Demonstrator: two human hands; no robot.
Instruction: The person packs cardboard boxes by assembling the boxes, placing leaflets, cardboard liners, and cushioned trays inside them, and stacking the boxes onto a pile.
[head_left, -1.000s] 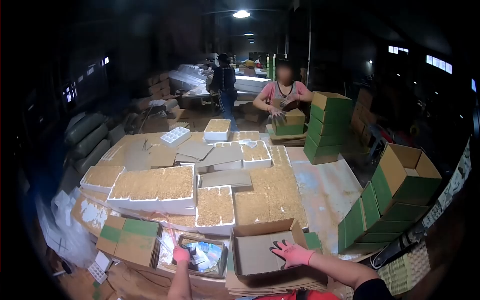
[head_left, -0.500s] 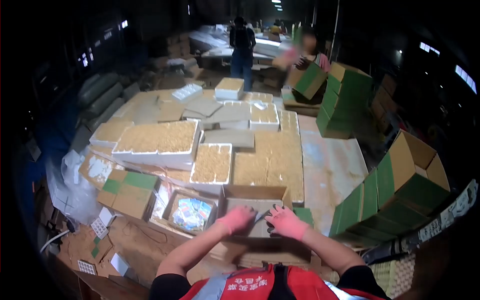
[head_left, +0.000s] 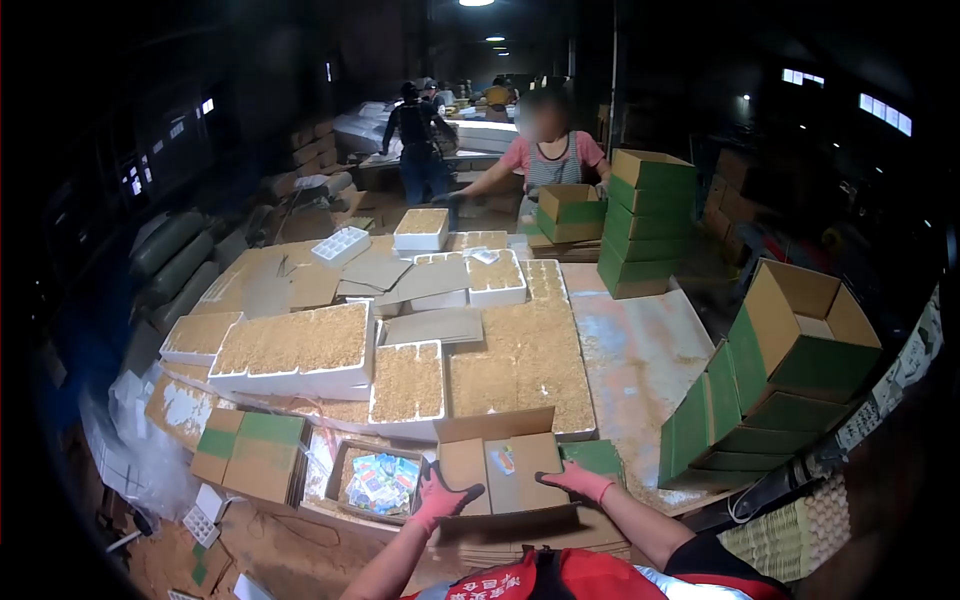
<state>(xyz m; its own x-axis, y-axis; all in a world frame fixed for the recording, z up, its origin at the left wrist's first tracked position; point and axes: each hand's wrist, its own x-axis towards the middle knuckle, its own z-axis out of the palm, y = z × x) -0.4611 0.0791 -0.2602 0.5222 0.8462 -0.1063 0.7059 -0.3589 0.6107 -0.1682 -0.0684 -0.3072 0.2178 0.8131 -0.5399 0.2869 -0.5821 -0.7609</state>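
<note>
In front of me sits a cardboard box (head_left: 531, 468) with its side panels folded inward and its far flap standing up. A small colourful card (head_left: 502, 459) shows in the middle of it. My left hand (head_left: 438, 498), in a pink glove with dark fingers, is at the box's left side, thumb and fingers apart. At the right side, my right hand (head_left: 582, 481), gloved the same way, has its fingers stretched out over the edge. Left of my left hand, a small open carton (head_left: 340, 470) holds a pile of printed blue and white packets (head_left: 381, 482).
White foam trays (head_left: 295, 375) filled with tan granules cover much of the table. Flat green and brown cartons (head_left: 262, 462) lie at left. Open cartons (head_left: 770, 375) are stacked at right, with another green stack (head_left: 645, 235) behind. A co-worker (head_left: 552, 155) stands across the table.
Both hands have come out of the box and moved apart to its sides. Its side panels now lie folded inward. The view has shifted, and the co-worker's arm now reaches leftward.
</note>
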